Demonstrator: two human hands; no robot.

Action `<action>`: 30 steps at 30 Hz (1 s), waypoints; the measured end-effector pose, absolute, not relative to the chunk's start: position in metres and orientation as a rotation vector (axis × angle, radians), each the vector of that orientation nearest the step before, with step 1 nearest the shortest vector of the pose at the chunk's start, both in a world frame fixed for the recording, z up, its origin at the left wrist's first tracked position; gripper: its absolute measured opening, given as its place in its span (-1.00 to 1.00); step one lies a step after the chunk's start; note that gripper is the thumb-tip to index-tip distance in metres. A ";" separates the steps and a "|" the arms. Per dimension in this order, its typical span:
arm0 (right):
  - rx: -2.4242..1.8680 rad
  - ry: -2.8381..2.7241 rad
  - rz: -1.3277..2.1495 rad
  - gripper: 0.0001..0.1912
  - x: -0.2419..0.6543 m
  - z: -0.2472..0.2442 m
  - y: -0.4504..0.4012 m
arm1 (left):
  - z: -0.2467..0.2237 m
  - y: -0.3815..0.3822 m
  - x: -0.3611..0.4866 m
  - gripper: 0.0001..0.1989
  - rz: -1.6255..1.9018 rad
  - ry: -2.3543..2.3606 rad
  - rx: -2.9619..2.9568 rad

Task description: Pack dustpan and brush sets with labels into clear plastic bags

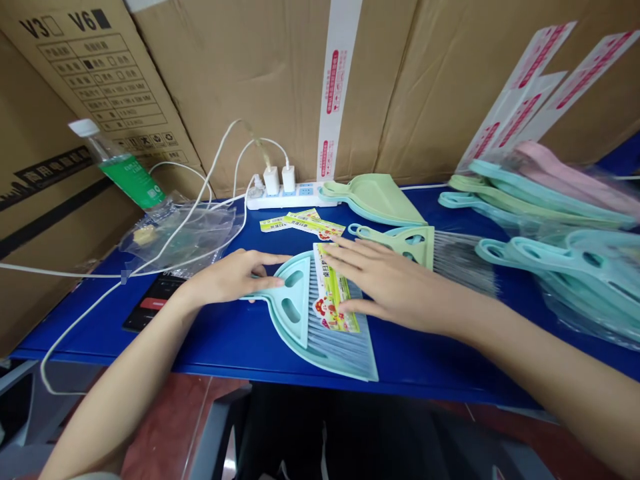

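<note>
A light blue dustpan lies near the table's front edge, with a matching hand brush nested in it, grey bristles to the right. My left hand is closed around the handle end, thumb on the brush and index finger along the pan's far edge. A yellow-green printed label card rests on the bristles. Over that card lies my right hand, fingers stretched out and palm down, touching it. Behind are more label cards, green and blue dustpans stacked together, and hand brushes with grey bristles.
Bagged dustpans and brushes are piled at the right. A white power strip with chargers and cables stands against the cardboard boxes. At left are a bottle, a clear plastic bag and a black phone.
</note>
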State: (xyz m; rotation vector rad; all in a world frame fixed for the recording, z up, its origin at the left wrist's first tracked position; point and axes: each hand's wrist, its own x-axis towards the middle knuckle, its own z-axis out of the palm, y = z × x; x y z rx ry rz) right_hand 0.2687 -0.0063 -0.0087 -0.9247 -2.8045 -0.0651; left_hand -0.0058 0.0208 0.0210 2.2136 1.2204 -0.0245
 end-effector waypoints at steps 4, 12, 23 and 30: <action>-0.961 -2.825 -0.009 -0.28 0.263 -0.024 -0.011 | 0.020 0.020 -0.006 -0.34 0.008 1.211 2.236; -1.035 -2.872 0.009 -0.28 0.268 -0.023 -0.027 | 0.021 0.020 -0.006 -0.34 -0.005 1.221 2.226; -1.035 -2.824 0.096 -0.25 0.272 -0.019 -0.031 | 0.019 0.023 -0.007 -0.35 -0.001 1.186 2.233; -1.063 -2.819 0.110 -0.10 0.277 -0.013 -0.024 | 0.021 0.021 -0.005 -0.34 0.002 1.204 2.219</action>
